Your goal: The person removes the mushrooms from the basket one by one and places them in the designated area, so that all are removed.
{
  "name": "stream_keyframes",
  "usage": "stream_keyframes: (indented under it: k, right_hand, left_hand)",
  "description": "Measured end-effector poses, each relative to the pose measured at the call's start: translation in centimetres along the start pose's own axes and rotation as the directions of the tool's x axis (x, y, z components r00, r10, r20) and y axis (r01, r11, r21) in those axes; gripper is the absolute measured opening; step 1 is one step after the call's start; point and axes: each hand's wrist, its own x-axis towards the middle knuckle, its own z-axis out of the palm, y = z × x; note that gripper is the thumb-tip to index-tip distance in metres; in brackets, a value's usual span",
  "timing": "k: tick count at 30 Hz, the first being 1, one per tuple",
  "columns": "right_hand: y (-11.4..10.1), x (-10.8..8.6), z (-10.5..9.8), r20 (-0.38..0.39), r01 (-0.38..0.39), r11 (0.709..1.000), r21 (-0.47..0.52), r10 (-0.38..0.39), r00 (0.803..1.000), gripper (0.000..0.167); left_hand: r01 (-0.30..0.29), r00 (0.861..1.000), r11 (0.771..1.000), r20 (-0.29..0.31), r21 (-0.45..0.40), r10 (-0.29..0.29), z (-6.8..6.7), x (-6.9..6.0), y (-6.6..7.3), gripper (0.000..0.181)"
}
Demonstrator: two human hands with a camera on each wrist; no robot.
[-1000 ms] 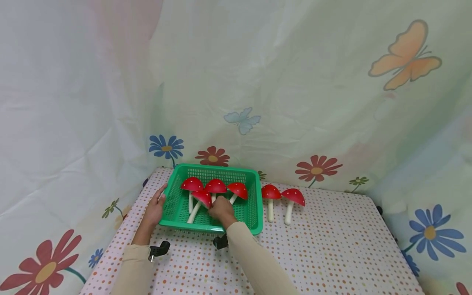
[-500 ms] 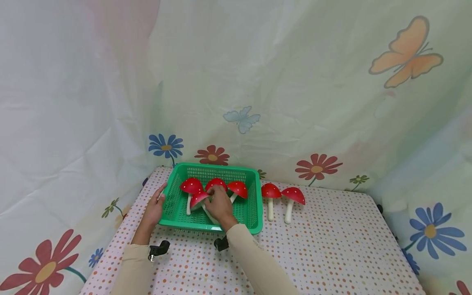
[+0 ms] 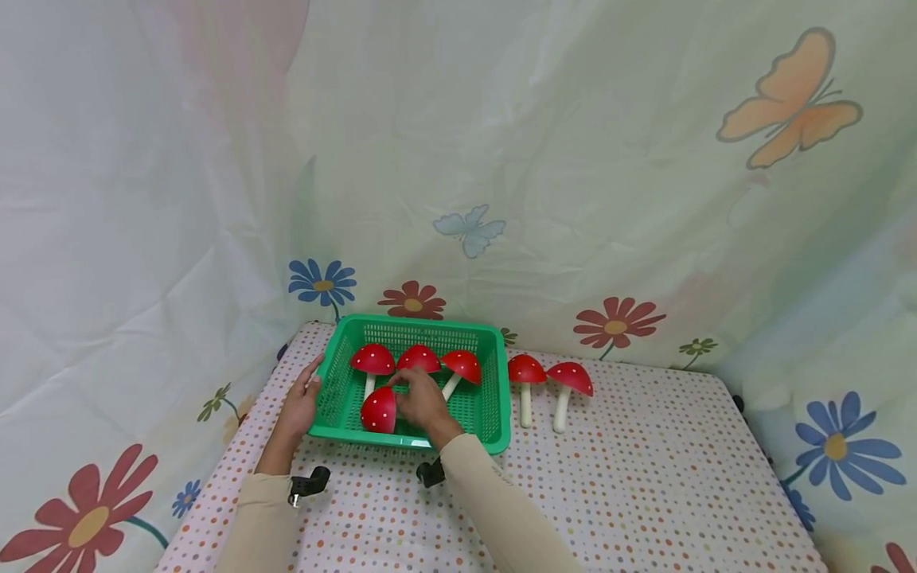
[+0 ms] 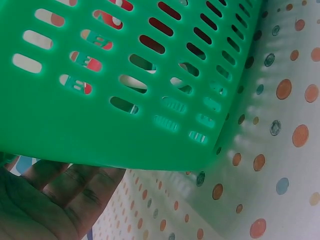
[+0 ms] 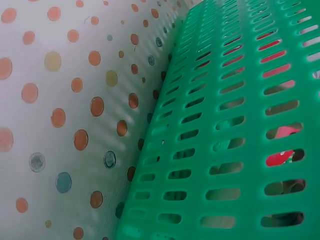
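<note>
A green plastic basket [image 3: 410, 440] holds several toy mushrooms with red, white-dotted caps and pale stems. Along its left wall lies my left hand [image 3: 297, 406], fingers fairly straight against the rim; in the left wrist view those fingers [image 4: 75, 187] reach the rim's lower edge. Inside the basket, my right hand [image 3: 424, 404] holds the front toy mushroom [image 3: 378, 411], whose cap points left; its stem is hidden beneath the hand. Behind it are a left mushroom [image 3: 372, 360], a middle mushroom [image 3: 419, 358] and a right mushroom [image 3: 462, 366]. The right wrist view mostly shows the basket's slotted wall [image 5: 225, 125].
Two more toy mushrooms, a nearer-basket one [image 3: 526, 370] and a farther one [image 3: 570, 380], lie right of the basket. A dotted cloth [image 3: 645, 469] covers the table. A printed curtain [image 3: 573, 199] hangs behind and at the sides.
My right hand has turned the front mushroom: its cap swung from upper right to lower left, and its stem went from pointing down-left to under the hand. My left hand stays put.
</note>
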Motion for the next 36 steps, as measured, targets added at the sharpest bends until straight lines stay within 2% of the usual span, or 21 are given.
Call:
stream_keyframes:
  k: [6, 9, 12, 17, 20, 26, 31, 33, 36]
  right_hand:
    - [-0.13, -0.03, 0.15, 0.015, 0.094, 0.991, -0.093, -0.093, 0.996, 0.017]
    - [-0.33, -0.04, 0.11, 0.009, 0.138, 0.973, -0.186, -0.139, 0.990, 0.015]
    - [-0.51, -0.06, 0.04, 0.012, 0.215, 0.931, -0.296, -0.221, 0.975, 0.014]
    - [-0.58, -0.06, 0.01, 0.053, 0.344, 0.831, -0.436, -0.358, 0.932, 0.015]
    - [-0.55, -0.13, -0.03, 0.052, 0.367, 0.805, -0.467, -0.389, 0.920, 0.014]
    - [-0.53, -0.23, -0.32, 0.012, 0.370, 0.807, -0.460, -0.411, 0.912, 0.012]
    - [-0.34, -0.11, -0.54, -0.020, 0.375, 0.826, -0.420, -0.422, 0.906, 0.011]
    - [-0.12, 0.04, -0.54, -0.062, 0.382, 0.830, -0.406, -0.442, 0.895, 0.011]
    - [0.19, 0.25, -0.72, -0.155, 0.387, 0.837, -0.388, -0.473, 0.867, 0.012]
  left_hand:
    - [-0.001, 1.000, 1.000, 0.000, -0.005, 0.001, -0.09, 0.17, -0.14, 0.048]
    - [0.005, 1.000, 1.000, -0.001, -0.007, -0.005, -0.12, 0.27, -0.21, 0.048]
    - [0.004, 1.000, 1.000, -0.001, -0.007, -0.004, -0.09, 0.32, -0.19, 0.048]
    - [-0.002, 1.000, 1.000, -0.001, -0.015, 0.002, -0.05, 0.33, -0.18, 0.048]
    - [0.004, 1.000, 1.000, 0.001, 0.000, -0.004, -0.01, 0.27, -0.17, 0.048]
    - [0.003, 1.000, 1.000, -0.005, 0.015, -0.003, 0.10, 0.18, -0.12, 0.048]
    - [-0.001, 1.000, 1.000, -0.012, 0.007, 0.001, 0.17, 0.15, -0.08, 0.048]
    - [-0.010, 1.000, 1.000, -0.013, 0.004, 0.010, 0.19, 0.17, -0.06, 0.048]
    - [-0.020, 1.000, 1.000, -0.013, -0.004, 0.020, 0.23, 0.20, -0.11, 0.048]
